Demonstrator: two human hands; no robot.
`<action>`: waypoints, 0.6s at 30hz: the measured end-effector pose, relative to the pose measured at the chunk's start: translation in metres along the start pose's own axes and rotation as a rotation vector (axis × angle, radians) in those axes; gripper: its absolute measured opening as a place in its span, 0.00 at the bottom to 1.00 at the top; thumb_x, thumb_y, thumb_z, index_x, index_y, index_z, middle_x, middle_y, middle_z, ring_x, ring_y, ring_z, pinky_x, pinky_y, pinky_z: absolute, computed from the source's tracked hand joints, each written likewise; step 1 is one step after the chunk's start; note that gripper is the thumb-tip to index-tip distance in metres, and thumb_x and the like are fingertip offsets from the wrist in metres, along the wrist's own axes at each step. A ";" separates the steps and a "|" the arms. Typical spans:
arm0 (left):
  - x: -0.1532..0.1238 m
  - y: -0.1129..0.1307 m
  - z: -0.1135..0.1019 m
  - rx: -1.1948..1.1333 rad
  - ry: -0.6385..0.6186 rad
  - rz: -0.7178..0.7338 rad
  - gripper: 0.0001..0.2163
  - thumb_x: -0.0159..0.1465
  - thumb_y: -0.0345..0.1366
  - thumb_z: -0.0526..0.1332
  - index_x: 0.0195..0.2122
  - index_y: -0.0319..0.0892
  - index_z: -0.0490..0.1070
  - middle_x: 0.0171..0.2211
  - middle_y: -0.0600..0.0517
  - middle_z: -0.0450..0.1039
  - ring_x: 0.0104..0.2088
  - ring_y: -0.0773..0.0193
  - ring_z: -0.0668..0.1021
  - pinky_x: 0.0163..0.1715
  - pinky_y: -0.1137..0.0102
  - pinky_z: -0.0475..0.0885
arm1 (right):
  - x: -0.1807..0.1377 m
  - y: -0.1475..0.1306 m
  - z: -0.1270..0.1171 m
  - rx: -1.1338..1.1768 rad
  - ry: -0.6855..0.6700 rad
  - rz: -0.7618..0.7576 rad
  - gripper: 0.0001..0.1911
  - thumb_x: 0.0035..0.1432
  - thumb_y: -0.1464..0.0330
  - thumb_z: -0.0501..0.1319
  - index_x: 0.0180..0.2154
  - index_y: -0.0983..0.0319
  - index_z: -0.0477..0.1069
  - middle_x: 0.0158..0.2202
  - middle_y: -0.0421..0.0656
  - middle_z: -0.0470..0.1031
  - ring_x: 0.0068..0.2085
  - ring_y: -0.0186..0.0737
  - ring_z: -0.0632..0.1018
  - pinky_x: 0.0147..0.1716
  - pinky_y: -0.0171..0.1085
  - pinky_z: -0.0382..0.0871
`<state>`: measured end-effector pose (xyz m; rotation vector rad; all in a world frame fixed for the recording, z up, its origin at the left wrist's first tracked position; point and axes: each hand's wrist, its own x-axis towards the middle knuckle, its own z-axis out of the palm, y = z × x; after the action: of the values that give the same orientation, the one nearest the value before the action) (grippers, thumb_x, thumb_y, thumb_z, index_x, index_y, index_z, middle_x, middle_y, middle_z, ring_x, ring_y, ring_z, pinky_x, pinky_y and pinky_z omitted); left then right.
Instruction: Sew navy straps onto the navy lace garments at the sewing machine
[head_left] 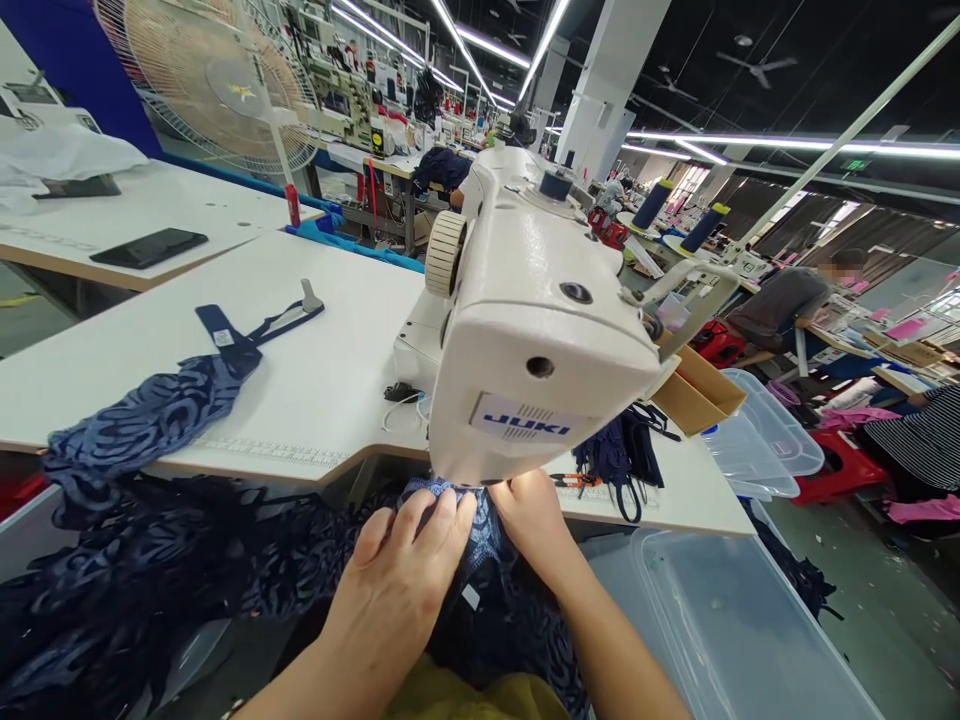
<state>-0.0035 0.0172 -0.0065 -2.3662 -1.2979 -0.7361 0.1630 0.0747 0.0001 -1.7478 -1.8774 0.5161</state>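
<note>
Nearest, the left hand [409,575] lies flat on the navy lace fabric [150,590], fingers stretched out and close together, pressing it down without gripping. Just right of it, the right hand [531,518] also rests on the fabric. Its fingertips are tucked under the machine head, so how far they are spread cannot be told.

The fabric is dark blue with a swirling openwork pattern. It hangs in a heap off the near edge of the bench [337,330] and trails left, and a small white tag [470,597] shows between the wrists. A clear plastic bin [742,630] sits near right.

Above the hands, the white sewing machine [525,300] bears a label reading "JUKI" in blue. Farther back stand two dark thread cones [652,203], a large fan [217,80] far left, and a seated person [787,300] far right.
</note>
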 end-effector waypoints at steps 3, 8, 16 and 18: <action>0.000 0.003 0.005 -0.022 0.082 -0.065 0.18 0.64 0.27 0.50 0.50 0.45 0.71 0.45 0.52 0.77 0.45 0.58 0.72 0.44 0.62 0.58 | 0.000 -0.001 -0.002 0.003 0.004 -0.007 0.08 0.58 0.69 0.51 0.33 0.61 0.69 0.34 0.47 0.79 0.38 0.44 0.77 0.33 0.33 0.61; 0.000 0.006 0.007 -0.016 0.077 -0.087 0.16 0.65 0.29 0.51 0.50 0.44 0.71 0.45 0.54 0.77 0.46 0.58 0.72 0.44 0.62 0.59 | -0.001 -0.001 -0.002 -0.018 0.009 -0.023 0.09 0.58 0.70 0.51 0.34 0.61 0.70 0.32 0.47 0.79 0.37 0.44 0.77 0.32 0.34 0.61; -0.001 0.006 0.006 -0.024 0.085 -0.105 0.18 0.65 0.27 0.47 0.49 0.42 0.72 0.43 0.53 0.78 0.45 0.59 0.71 0.43 0.61 0.59 | 0.000 0.006 0.004 -0.051 0.017 -0.106 0.12 0.59 0.71 0.52 0.29 0.60 0.73 0.21 0.43 0.73 0.30 0.42 0.76 0.31 0.34 0.63; -0.002 0.004 0.007 -0.024 0.085 -0.103 0.18 0.65 0.27 0.48 0.50 0.43 0.72 0.44 0.53 0.78 0.46 0.59 0.71 0.44 0.61 0.58 | 0.001 0.008 0.006 -0.048 0.014 -0.125 0.13 0.59 0.71 0.52 0.27 0.59 0.73 0.19 0.42 0.71 0.28 0.41 0.75 0.31 0.34 0.63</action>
<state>0.0008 0.0181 -0.0136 -2.2738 -1.3909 -0.8771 0.1655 0.0766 -0.0091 -1.6465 -1.9897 0.4135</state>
